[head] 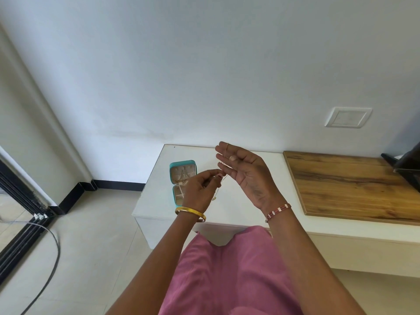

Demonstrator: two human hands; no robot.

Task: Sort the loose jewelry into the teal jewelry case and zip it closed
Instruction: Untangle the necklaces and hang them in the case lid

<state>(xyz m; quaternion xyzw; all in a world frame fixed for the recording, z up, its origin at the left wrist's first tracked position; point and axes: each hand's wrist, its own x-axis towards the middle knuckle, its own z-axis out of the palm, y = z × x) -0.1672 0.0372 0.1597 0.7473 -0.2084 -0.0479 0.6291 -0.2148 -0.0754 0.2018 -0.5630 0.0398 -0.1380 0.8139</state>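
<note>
The teal jewelry case (181, 164) lies open on the white table (159, 205), its beige lid standing up with a gold chain hung inside; my left hand hides part of its lower tray. My left hand (200, 189) pinches a thin gold necklace (217, 192), whose pendant dangles below the fingers. My right hand (245, 173) is held up beside it, palm toward me, thumb pressing the same chain against the fingers. Both hands hover above the table, just right of the case.
A wooden board (352, 185) covers the table's right part, with a dark object (406, 164) at the far right edge. A wall socket plate (347, 117) sits above. A cable (45, 258) lies on the tiled floor to the left, near a dark door frame.
</note>
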